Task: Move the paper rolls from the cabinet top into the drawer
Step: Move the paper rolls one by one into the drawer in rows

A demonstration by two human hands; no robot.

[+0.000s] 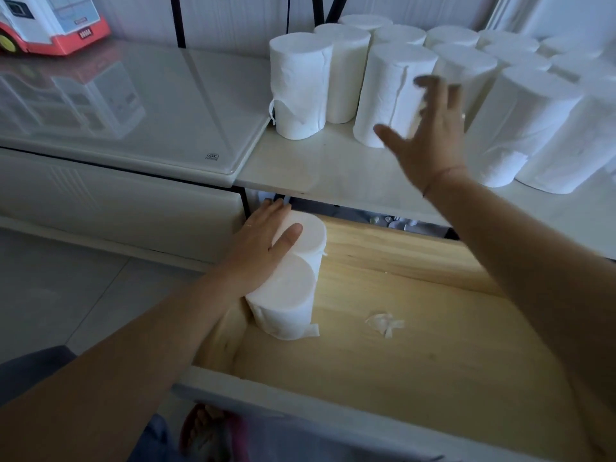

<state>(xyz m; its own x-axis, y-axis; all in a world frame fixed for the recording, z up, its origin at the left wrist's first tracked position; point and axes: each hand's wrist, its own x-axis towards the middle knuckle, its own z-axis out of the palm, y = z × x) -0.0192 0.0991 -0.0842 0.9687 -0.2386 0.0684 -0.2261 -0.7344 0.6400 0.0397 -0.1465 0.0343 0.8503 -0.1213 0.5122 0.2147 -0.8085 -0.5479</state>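
2 paper rolls in drawer (286, 278), upright, touching, tight against the left wall of the wooden drawer (416, 345), near its back left corner. Left hand (263, 241) flat and open on the back roll, fingers spread over its top and side, not curled around it. Right hand (430, 138) up over the front edge of the cabinet top (333, 165), wide open, blurry, holding nothing, just in front of the front roll (393, 95). Many more paper rolls on top (500, 78), all upright, packed close toward the right side. Small torn paper scrap (383, 323) on the drawer floor, near the middle. Toy truck (50, 21) at the far left corner.
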